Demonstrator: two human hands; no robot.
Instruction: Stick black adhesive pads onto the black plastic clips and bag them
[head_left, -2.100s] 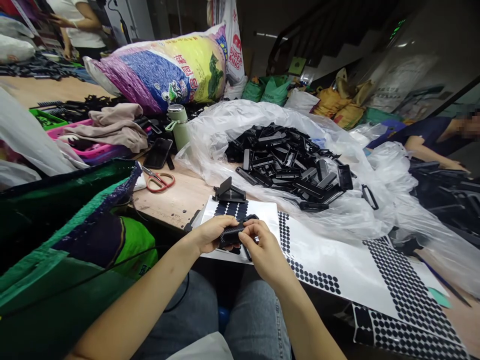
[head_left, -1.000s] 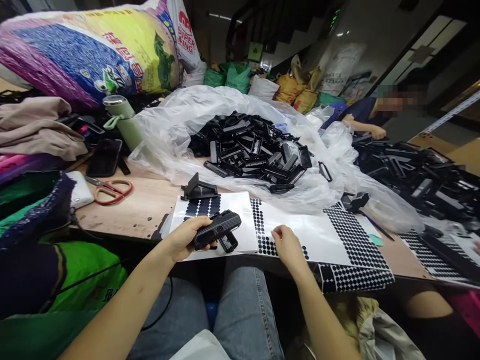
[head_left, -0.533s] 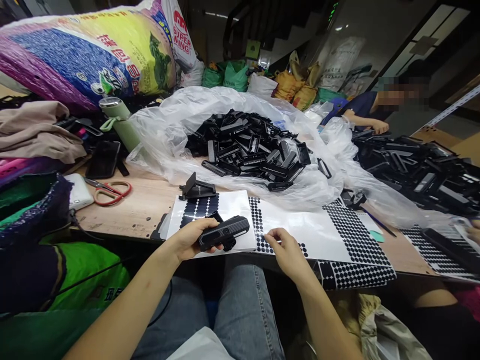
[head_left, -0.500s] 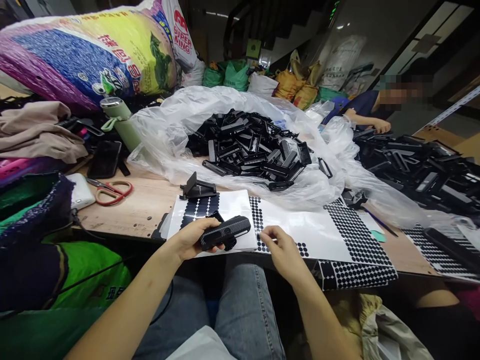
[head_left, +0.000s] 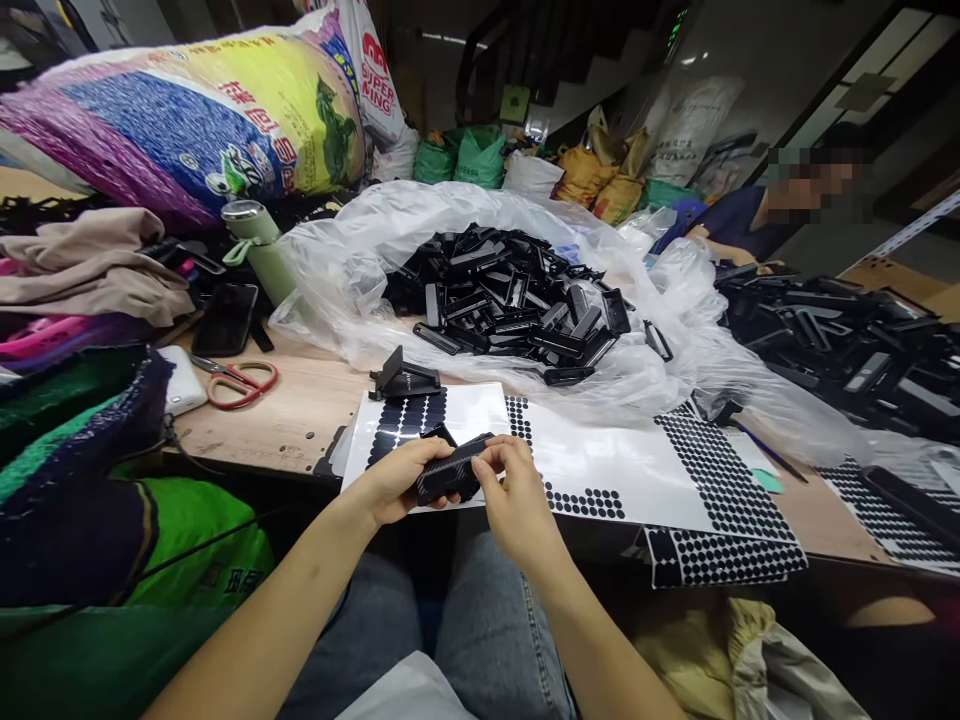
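Observation:
My left hand (head_left: pixel 409 478) is wrapped round a black plastic part (head_left: pixel 442 478) with a carbon-like pattern, above the near table edge. My right hand (head_left: pixel 511 492) meets the part's right end with thumb and index finger pressed together; whether a small piece is between them is hidden. Beneath and beside the hands lie white sheets (head_left: pixel 592 455) with rows of black round stickers (head_left: pixel 596 502). A sheet with larger dark stickers (head_left: pixel 409 420) is at the left, and a black folding stand (head_left: pixel 405 378) rests at its top edge.
A heap of black parts (head_left: pixel 510 300) lies in clear plastic (head_left: pixel 337 260). Red-handled scissors (head_left: pixel 240 383), a phone (head_left: pixel 225 318), a white device (head_left: pixel 182 380) and a green bottle (head_left: pixel 259 250) are at the left. A person (head_left: pixel 750 215) sits behind another heap (head_left: pixel 862 350) at the right.
My right hand has moved left from above the dotted sheet to the black part's right end. My left hand still holds the part. The view has shifted slightly.

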